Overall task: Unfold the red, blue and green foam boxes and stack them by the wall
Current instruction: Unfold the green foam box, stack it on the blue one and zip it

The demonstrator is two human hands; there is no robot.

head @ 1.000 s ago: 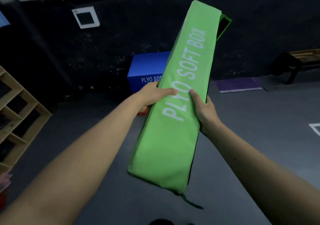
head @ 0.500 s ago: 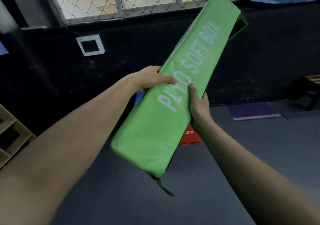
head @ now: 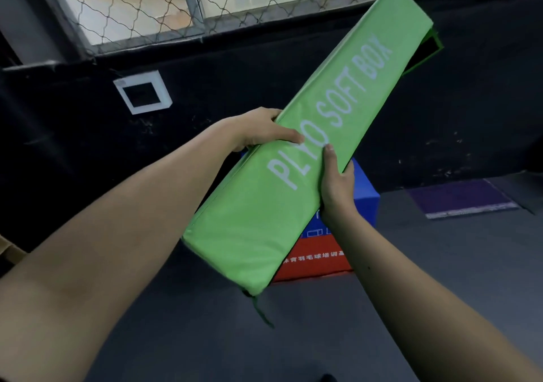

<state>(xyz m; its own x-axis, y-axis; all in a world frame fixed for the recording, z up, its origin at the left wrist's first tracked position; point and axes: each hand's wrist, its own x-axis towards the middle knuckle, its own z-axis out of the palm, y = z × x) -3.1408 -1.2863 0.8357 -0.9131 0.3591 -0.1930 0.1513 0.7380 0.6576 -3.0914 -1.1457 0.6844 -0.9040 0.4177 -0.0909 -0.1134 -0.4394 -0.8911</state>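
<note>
From the head view, our left hand (head: 258,130) and right hand (head: 335,184) clasp the folded green box (head: 296,176) aloft before the stacked blue box (head: 365,193) and red box (head: 317,259); we should pry its panels apart evenly.

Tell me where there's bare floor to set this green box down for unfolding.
Bare grey floor lies in front of the red box, under the green box held by the left hand and right hand. More lies right of the blue box, before the purple mat. The strip by the wall is crowded: blue sits on red there.
</note>
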